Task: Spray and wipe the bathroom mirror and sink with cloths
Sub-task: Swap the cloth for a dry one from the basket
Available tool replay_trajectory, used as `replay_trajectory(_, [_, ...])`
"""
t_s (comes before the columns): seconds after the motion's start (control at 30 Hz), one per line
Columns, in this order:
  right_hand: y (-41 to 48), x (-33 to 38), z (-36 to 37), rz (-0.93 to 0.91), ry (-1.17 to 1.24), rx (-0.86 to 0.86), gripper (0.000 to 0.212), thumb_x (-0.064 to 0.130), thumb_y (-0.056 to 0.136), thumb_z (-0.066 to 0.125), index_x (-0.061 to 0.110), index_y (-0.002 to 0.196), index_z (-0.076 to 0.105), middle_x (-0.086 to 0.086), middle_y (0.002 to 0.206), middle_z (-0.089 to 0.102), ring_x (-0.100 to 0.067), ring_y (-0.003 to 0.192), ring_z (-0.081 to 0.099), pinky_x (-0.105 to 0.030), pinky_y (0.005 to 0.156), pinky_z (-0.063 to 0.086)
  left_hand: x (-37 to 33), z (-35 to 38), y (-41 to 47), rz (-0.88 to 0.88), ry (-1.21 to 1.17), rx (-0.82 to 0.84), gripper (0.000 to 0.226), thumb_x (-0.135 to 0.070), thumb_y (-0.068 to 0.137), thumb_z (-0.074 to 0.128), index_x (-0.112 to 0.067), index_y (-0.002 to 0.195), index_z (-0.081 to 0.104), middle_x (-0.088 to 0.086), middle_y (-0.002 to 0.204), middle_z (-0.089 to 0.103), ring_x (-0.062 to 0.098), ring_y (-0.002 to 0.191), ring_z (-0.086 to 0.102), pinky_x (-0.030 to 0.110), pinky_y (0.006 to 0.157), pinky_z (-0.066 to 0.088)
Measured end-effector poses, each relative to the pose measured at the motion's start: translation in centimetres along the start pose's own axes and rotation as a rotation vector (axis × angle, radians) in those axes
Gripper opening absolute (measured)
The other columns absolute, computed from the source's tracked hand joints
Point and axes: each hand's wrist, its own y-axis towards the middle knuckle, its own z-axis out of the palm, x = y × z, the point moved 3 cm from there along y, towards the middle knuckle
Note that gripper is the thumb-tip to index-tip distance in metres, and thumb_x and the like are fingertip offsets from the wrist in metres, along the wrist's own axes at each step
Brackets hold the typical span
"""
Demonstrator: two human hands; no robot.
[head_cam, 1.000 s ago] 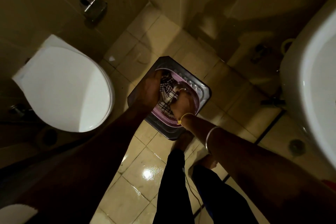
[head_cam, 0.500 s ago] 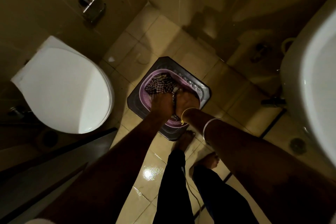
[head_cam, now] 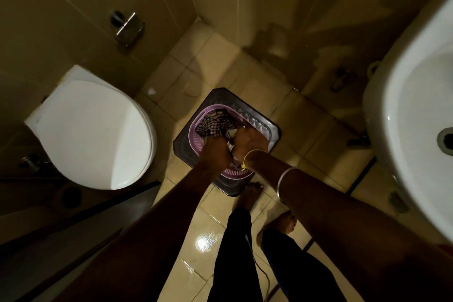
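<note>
Hands meet knuckle to knuckle: left hand (head_cam: 215, 153) and right hand (head_cam: 250, 142) both clutch the checked cloth (head_cam: 213, 122) inside a purple basket (head_cam: 194, 141) on a dark stool (head_cam: 181, 146), between the closed toilet (head_cam: 98, 130) and the sink (head_cam: 414, 115).
</note>
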Motion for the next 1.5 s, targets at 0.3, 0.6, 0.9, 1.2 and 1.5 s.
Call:
replay_trajectory(0.3, [-5.3, -2.2, -4.8, 0.081, 0.486, -0.014, 0.025, 0.028, 0.092, 0.062, 0.011, 0.109, 0.068, -0.011, 0.108, 0.072, -0.031, 0.105, 0.067, -0.039, 0.090, 0.055, -1.6, -2.5, -3.8, -0.237, -0.506, -0.025, 0.025, -0.010, 0.094, 0.055, -0.014, 0.116, 0.065, 0.008, 0.109, 0.070, 0.018, 0.083, 0.061, 0.025, 0.063, 0.044])
replay_trajectory(0.6, [-9.3, -4.1, -10.4, 0.157, 1.097, -0.089, 0.029, 0.014, 0.089, 0.069, 0.010, 0.118, 0.068, -0.006, 0.113, 0.075, -0.021, 0.100, 0.072, -0.042, 0.093, 0.059, -6.6, -4.7, -8.0, -0.309, -0.964, 0.069, 0.046, -0.058, 0.091, 0.060, -0.029, 0.128, 0.063, 0.004, 0.127, 0.067, 0.028, 0.112, 0.064, 0.043, 0.080, 0.060])
replay_trajectory(0.9, [-13.8, -6.2, -16.7, 0.049, 1.377, -0.201, 0.022, 0.009, 0.091, 0.066, 0.009, 0.113, 0.072, -0.008, 0.105, 0.079, -0.023, 0.097, 0.076, -0.044, 0.089, 0.062, -12.6, -9.3, -12.5, -0.096, -0.882, -0.089, 0.063, -0.082, 0.066, 0.065, -0.033, 0.107, 0.067, -0.007, 0.114, 0.069, 0.021, 0.111, 0.062, 0.047, 0.094, 0.054])
replay_trajectory(1.2, [-21.3, -11.0, -24.9, -0.014, 1.679, -0.319, 0.018, 0.015, 0.093, 0.070, 0.007, 0.110, 0.069, -0.012, 0.101, 0.078, -0.029, 0.095, 0.075, -0.037, 0.079, 0.061, -22.5, -15.3, -18.0, 0.270, -1.003, 0.089, 0.049, -0.018, 0.081, 0.078, -0.002, 0.124, 0.061, 0.014, 0.115, 0.075, 0.032, 0.109, 0.072, 0.053, 0.095, 0.057])
replay_trajectory(1.5, [-28.8, -16.6, -29.1, -0.162, 1.782, -0.540, 0.083, 0.004, 0.081, 0.077, 0.012, 0.153, 0.037, -0.008, 0.124, 0.072, -0.023, 0.114, 0.070, -0.039, 0.096, 0.058, -33.5, -16.2, -21.4, 0.462, -1.011, 0.045, 0.040, 0.000, 0.087, 0.074, 0.004, 0.122, 0.056, 0.020, 0.110, 0.075, 0.028, 0.096, 0.073, 0.041, 0.082, 0.062])
